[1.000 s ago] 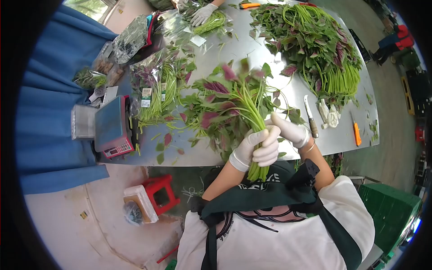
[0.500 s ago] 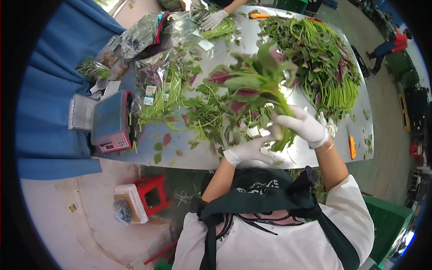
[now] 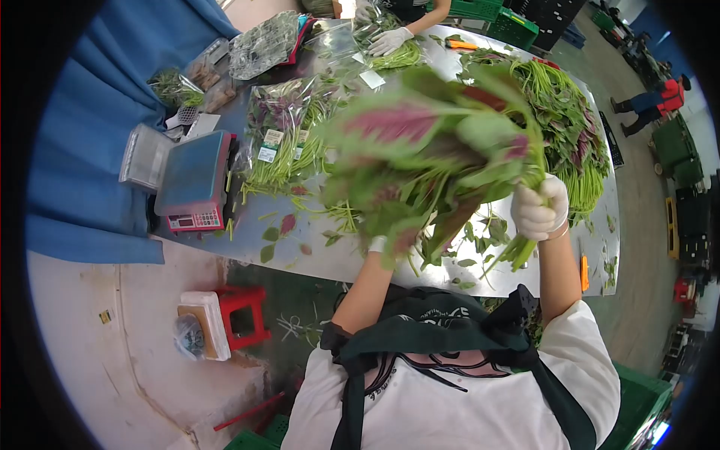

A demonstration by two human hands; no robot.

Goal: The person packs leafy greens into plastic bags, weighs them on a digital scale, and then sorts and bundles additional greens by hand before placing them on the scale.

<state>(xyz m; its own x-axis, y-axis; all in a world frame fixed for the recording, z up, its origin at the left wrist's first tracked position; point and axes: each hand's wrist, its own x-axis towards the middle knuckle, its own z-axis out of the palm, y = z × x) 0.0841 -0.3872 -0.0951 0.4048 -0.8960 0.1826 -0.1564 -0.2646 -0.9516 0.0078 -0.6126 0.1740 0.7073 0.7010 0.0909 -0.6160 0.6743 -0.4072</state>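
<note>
My right hand (image 3: 540, 208), in a white glove, is wrapped round the stems of a large bunch of amaranth (image 3: 442, 142) with green and purple leaves. The bunch is raised above the metal table, its leaves blurred and spread to the left. Most of my left hand (image 3: 377, 244) is hidden behind those leaves; only a bit of white glove shows at the wrist, so its fingers cannot be made out. Loose leaves (image 3: 480, 232) lie on the tabletop below the bunch. To the right rests a big pile of amaranth (image 3: 577, 135), stems toward me.
Bagged, labelled greens (image 3: 281, 150) lie on the left of the metal table (image 3: 300, 259), beside a red-and-blue scale (image 3: 193, 184). Orange cutters lie at the right edge (image 3: 584, 273) and far side (image 3: 460, 44). Across the table, a co-worker's gloved hand (image 3: 390, 41) touches greens. A red stool (image 3: 246, 317) stands below.
The bunch has risen toward the camera and fanned out to the left. My right hand has moved right with it. My left hand has become mostly covered by leaves.
</note>
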